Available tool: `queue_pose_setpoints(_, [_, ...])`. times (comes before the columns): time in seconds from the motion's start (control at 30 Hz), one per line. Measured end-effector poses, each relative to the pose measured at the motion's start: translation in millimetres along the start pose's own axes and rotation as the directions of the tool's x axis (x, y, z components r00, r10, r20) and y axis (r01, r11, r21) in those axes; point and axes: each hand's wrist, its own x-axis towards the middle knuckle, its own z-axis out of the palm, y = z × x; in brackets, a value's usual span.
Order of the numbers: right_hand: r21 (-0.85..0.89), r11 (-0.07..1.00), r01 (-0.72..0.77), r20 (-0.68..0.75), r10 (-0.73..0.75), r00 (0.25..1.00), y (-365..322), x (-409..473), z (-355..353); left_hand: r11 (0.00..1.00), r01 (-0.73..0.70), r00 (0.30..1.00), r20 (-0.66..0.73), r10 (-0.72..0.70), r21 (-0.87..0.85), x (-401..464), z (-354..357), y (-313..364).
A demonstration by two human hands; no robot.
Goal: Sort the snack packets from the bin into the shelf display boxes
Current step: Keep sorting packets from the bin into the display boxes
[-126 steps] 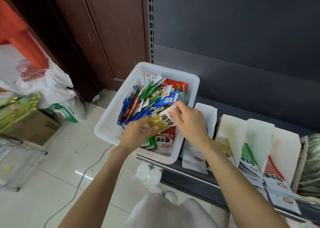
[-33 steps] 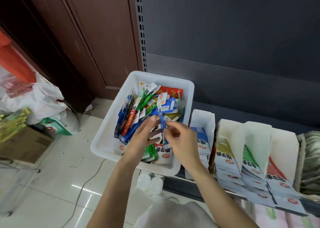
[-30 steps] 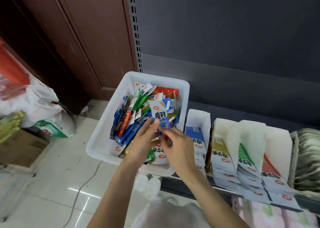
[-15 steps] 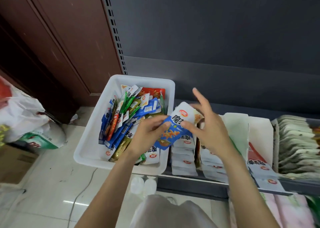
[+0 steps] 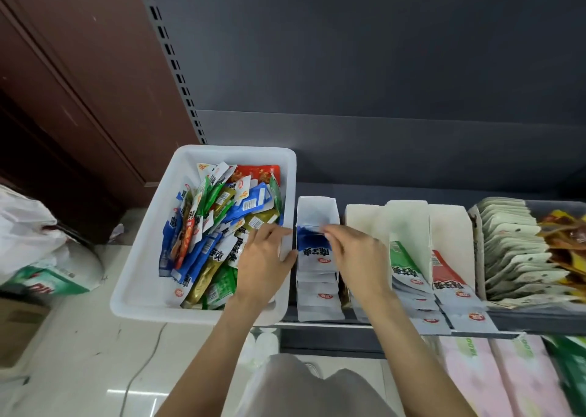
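Note:
A white bin (image 5: 142, 277) full of mixed blue, green, yellow and red snack packets (image 5: 218, 226) sits at the left end of the shelf. Beside it stand white display boxes: the leftmost box (image 5: 317, 209) holds blue packets, others hold green packets (image 5: 404, 267) and red packets (image 5: 444, 274). My right hand (image 5: 355, 255) pinches the top edge of a blue packet (image 5: 312, 247) that stands in the leftmost box. My left hand (image 5: 263, 264) lies over the bin's right rim with relaxed fingers, its thumb at that packet's left edge.
A tray of grey packets (image 5: 513, 248) and some yellow-red packets (image 5: 564, 232) fill the shelf's right end. Pink packs (image 5: 475, 378) lie on the shelf below. On the floor to the left are a white plastic bag (image 5: 28, 232), a cardboard box (image 5: 16, 328) and a cable (image 5: 136, 375).
Both hands carried the blue packet from above the bin to the right into the leftmost display box. My left hand has let go of it; my right hand now pinches its top.

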Motion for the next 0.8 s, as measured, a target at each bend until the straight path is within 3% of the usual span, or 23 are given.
queue_pose_setpoints(0.1, [-0.100,0.985,0.138,0.205,-0.116,0.972,0.2,-1.2,11.5,1.000,-0.005,1.000,0.005,0.005,0.018,0.1,0.1,-1.4])
queue_pose_setpoints(0.23, [-0.131,0.958,0.255,0.336,-0.199,0.921,11.4,-7.9,10.9,0.999,-0.037,0.999,0.030,0.038,-0.034,-2.6,-3.7,-4.9])
queue_pose_setpoints(0.37, [0.188,0.981,0.055,0.302,-0.111,0.947,1.7,0.5,-14.7,0.980,0.066,0.988,-0.123,-0.090,-0.190,-14.2,-21.8,-8.6])
queue_pose_setpoints(0.53, [0.520,0.854,-0.028,0.319,-0.163,0.934,-51.6,21.5,-13.4,0.886,0.304,0.852,-0.315,-0.418,-0.351,-39.0,-61.1,-33.6])
queue_pose_setpoints(0.63, [0.526,0.849,0.045,0.320,-0.246,0.915,-86.3,34.9,21.2,0.862,0.434,0.815,-0.295,-0.499,-0.260,-46.1,-81.4,-69.3])
queue_pose_setpoints(0.8, [0.408,0.913,-0.004,0.389,-0.170,0.905,-127.3,61.8,85.5,0.883,0.468,0.880,-0.116,-0.461,0.039,-28.6,-89.2,-126.1])
